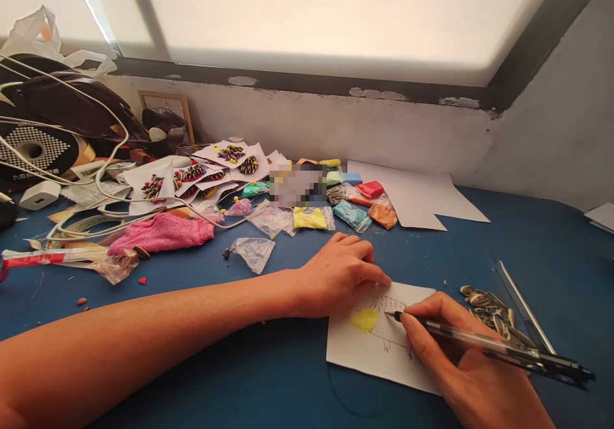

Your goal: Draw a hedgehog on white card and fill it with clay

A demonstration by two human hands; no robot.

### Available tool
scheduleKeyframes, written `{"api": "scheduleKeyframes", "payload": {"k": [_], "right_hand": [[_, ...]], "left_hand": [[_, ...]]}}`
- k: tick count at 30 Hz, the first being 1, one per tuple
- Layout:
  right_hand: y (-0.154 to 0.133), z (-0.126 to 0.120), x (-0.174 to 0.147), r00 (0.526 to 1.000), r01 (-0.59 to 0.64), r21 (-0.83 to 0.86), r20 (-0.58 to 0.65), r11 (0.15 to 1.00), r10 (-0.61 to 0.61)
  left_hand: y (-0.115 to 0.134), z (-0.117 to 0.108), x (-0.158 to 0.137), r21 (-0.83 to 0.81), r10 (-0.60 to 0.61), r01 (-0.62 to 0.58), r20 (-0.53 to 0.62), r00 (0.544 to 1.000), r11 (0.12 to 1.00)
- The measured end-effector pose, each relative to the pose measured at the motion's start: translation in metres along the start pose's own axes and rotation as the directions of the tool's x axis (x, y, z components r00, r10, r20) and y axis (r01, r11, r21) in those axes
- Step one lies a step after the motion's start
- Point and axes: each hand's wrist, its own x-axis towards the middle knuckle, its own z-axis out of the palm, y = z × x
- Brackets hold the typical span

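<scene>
My right hand (460, 346) grips a black pen (499, 348), its tip on a small white sheet of paper (350, 346). An animal-like outline with scalloped lines on its upper part and short legs is drawn there in ink. At the drawing's left end sits a flat yellow patch (364, 319). My left hand (338, 275) rests palm down at the sheet's upper left, its index finger stretched onto the top edge and the other fingers loosely bent. Right of the paper lies a pile of striped sunflower seeds (494, 311), partly behind my right hand.
Beside the seeds lies a thin metallic rod (525, 307). Bagged coloured clay (352, 215) and white sheets (407, 192) are along the wall. At left are seed-decorated cards (156, 186), a pink cloth (163, 232), white cables (108, 160) and scraps on the blue table (230, 378).
</scene>
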Motion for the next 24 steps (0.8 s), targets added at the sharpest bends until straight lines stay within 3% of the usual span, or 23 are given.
{"api": "scheduleKeyframes", "payload": {"k": [4,8,12,24], "right_hand": [[0.0035,-0.0044,0.0016,0.999,0.005,-0.005,-0.034,1.000,-0.005],[0.0072,-0.0087,0.0041,0.999,0.041,-0.030,0.013,0.999,-0.040],[0.0034,-0.0059,0.0023,0.999,-0.033,0.020,-0.038,0.999,0.033],[-0.0007,-0.0038,0.0001,0.999,-0.015,-0.024,-0.047,1.000,0.014]], "left_hand": [[-0.0005,0.0005,-0.0002,0.006,0.004,-0.004,0.002,1.000,1.000],[-0.0001,-0.0001,-0.0001,0.014,0.007,-0.007,0.016,1.000,1.000],[-0.0003,0.0001,-0.0002,0.016,0.006,-0.006,0.012,1.000,1.000],[-0.0019,0.0014,-0.0005,0.001,0.019,-0.019,-0.001,1.000,1.000]]}}
